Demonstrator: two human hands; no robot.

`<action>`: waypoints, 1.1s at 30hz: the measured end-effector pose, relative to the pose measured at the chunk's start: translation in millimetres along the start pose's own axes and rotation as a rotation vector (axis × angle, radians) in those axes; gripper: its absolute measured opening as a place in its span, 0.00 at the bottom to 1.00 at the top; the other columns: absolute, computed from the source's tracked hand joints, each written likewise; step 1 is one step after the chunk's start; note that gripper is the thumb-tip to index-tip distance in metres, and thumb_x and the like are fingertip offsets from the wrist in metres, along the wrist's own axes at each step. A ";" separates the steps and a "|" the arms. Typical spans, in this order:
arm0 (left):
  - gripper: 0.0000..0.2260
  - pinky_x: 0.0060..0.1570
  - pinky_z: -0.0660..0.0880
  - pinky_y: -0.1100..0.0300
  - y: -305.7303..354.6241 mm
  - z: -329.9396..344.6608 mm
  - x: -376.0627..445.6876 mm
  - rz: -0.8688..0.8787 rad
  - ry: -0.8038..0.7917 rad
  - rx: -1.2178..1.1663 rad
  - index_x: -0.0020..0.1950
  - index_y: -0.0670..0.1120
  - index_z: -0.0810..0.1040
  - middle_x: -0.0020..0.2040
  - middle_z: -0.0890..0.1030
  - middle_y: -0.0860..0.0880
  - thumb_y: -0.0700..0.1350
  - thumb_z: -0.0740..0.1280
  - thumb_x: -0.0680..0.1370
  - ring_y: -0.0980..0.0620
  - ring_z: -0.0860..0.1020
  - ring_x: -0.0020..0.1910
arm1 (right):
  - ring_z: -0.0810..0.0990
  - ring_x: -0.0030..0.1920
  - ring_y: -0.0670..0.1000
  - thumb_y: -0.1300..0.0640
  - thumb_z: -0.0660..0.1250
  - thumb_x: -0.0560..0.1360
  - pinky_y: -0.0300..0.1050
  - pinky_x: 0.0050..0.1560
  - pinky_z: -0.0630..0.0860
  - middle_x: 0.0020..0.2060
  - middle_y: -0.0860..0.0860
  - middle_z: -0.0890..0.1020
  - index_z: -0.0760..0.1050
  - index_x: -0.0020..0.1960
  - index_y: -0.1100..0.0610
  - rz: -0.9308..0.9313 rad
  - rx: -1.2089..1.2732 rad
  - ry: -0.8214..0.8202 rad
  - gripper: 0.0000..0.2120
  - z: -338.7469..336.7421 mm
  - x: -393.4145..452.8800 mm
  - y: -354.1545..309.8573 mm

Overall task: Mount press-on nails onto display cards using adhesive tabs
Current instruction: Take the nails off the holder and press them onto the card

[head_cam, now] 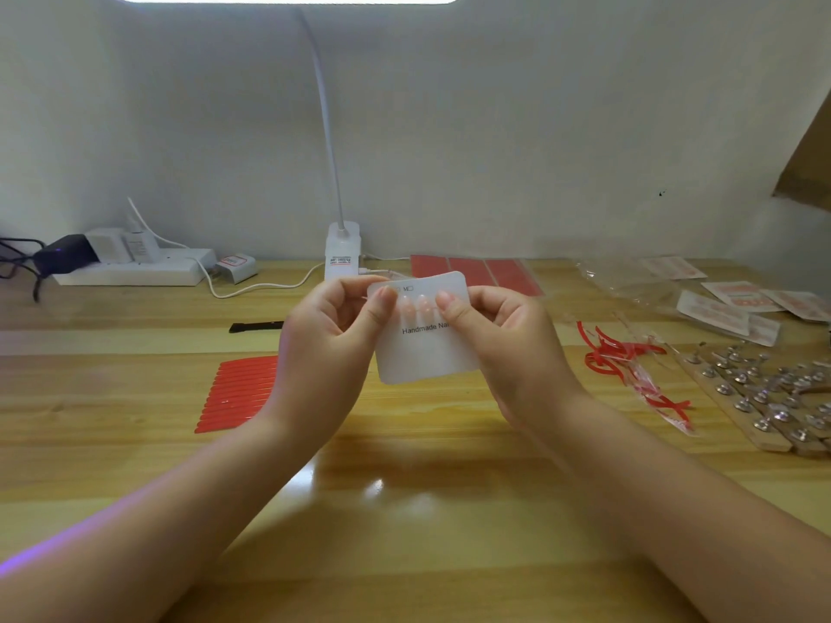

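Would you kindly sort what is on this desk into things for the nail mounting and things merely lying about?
For the job: display card, nails on it, red adhesive sheets, red strips.
Lying about: lamp, power strip, black tool.

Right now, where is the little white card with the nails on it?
In the head view the white card is held up mid-frame above the wooden table, pinched between the left hand and right hand, just in front of the lamp base.
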State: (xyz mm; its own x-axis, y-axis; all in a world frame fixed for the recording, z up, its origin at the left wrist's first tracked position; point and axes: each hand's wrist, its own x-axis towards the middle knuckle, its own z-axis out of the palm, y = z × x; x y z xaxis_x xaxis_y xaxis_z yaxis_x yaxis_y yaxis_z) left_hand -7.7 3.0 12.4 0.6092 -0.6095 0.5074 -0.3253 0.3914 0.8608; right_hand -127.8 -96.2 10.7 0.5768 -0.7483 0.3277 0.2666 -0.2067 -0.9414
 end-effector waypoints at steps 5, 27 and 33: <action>0.03 0.44 0.77 0.66 -2.5 -1.4 1.6 -0.030 0.025 0.030 0.48 0.50 0.81 0.42 0.85 0.54 0.45 0.68 0.78 0.58 0.82 0.43 | 0.82 0.44 0.56 0.46 0.68 0.74 0.59 0.52 0.77 0.41 0.55 0.85 0.84 0.40 0.53 0.048 0.089 -0.023 0.12 -1.1 -0.6 0.2; 0.03 0.41 0.75 0.70 -2.0 -1.2 0.5 -0.031 0.021 0.035 0.48 0.51 0.80 0.41 0.84 0.57 0.44 0.67 0.79 0.61 0.81 0.41 | 0.77 0.41 0.67 0.45 0.60 0.76 0.54 0.43 0.75 0.38 0.63 0.81 0.80 0.43 0.67 0.037 0.046 -0.012 0.24 -7.0 2.5 2.3; 0.04 0.41 0.75 0.71 -1.0 -1.6 0.8 -0.045 0.023 0.004 0.48 0.51 0.81 0.41 0.85 0.57 0.44 0.66 0.79 0.61 0.81 0.42 | 0.78 0.31 0.45 0.48 0.58 0.80 0.43 0.35 0.75 0.27 0.47 0.80 0.80 0.42 0.58 -0.039 -0.234 0.259 0.19 -29.2 12.3 11.8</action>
State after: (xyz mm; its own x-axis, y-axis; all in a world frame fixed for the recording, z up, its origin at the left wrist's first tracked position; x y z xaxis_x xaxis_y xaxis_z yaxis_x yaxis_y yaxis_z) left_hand -5.7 3.2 11.9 0.6396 -0.6105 0.4671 -0.3003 0.3610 0.8829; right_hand -140.0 -126.3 1.3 0.3463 -0.8658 0.3612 0.0833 -0.3551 -0.9311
